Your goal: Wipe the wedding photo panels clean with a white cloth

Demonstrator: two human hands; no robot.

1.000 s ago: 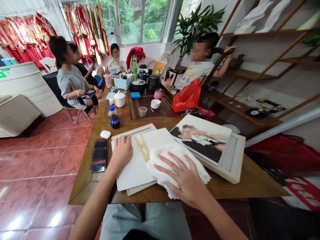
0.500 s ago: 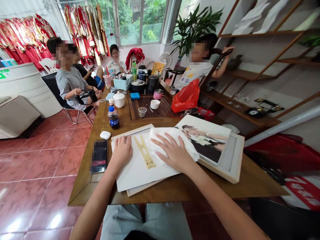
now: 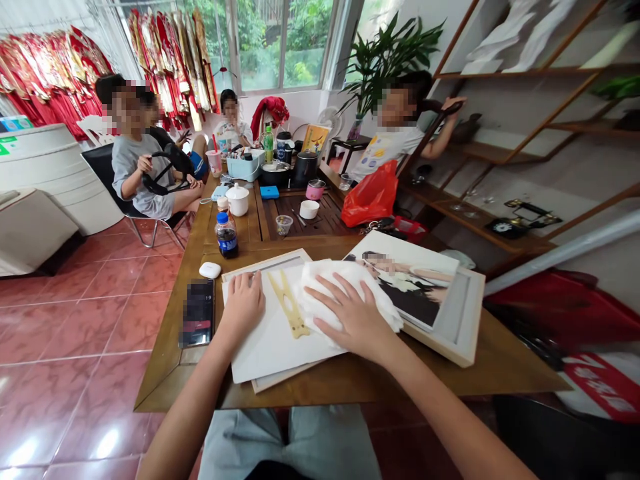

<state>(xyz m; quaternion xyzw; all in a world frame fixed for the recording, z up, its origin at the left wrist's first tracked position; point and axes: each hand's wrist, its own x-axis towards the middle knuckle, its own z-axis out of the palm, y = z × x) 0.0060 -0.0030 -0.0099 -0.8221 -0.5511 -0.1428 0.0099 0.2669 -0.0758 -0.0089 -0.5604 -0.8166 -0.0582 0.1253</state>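
Right hand (image 3: 356, 317) flat and open on a crumpled white cloth (image 3: 333, 283), pressing without gripping; the cloth soft, light and limp, easiest pinched at its loose edge. Left hand (image 3: 243, 307) relaxed, palm down on a stiff white board (image 3: 270, 353), beside a yellowish V-shaped piece (image 3: 289, 317). Just right, a rigid framed photo (image 3: 415, 287), best held by its frame. Farther off, a smartphone (image 3: 197, 313) and a dark soda bottle (image 3: 227, 239) on a wooden table (image 3: 350, 380).
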